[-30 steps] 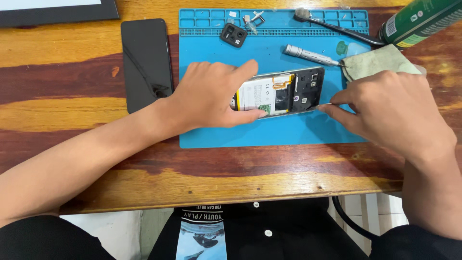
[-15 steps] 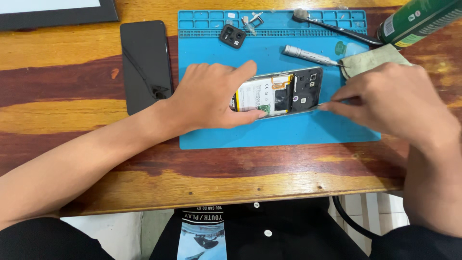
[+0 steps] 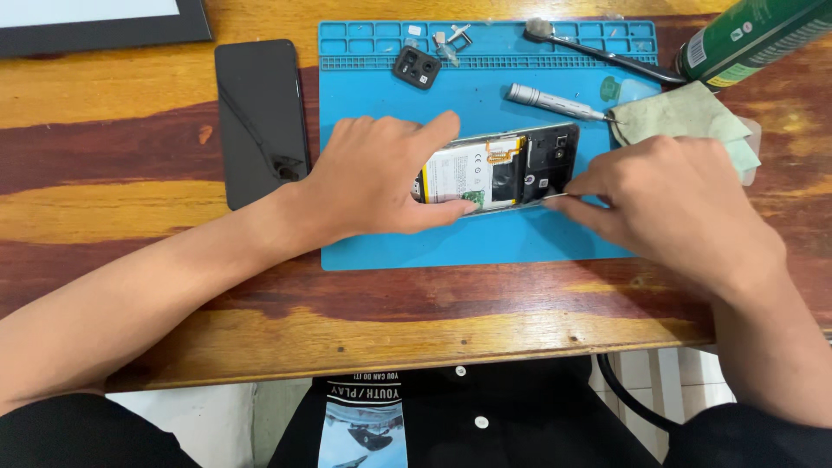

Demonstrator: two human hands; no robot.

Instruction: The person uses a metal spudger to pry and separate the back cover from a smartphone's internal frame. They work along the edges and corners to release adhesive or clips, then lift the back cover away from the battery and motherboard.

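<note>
An opened phone, back cover off so its white battery and dark circuit board show, lies near the middle of the blue work mat, just as in the earlier pictures. The left hand grips the phone's left end, thumb under its near edge and forefinger stretched over the far edge; that hold has not changed. The right hand pinches a thin metal tool between thumb and fingers, its tip at the phone's near right corner; a second ago this hand sat slightly nearer the mat's right edge, and it has since crept a little leftward toward the phone. Along the mat's far edge lie a small black camera cover, loose small parts, a long metal tool and a silver screwdriver. A pale cloth overlaps the mat's right edge, beside a green can. A black phone panel rests on the wooden table left of the mat, unmoved.
</note>
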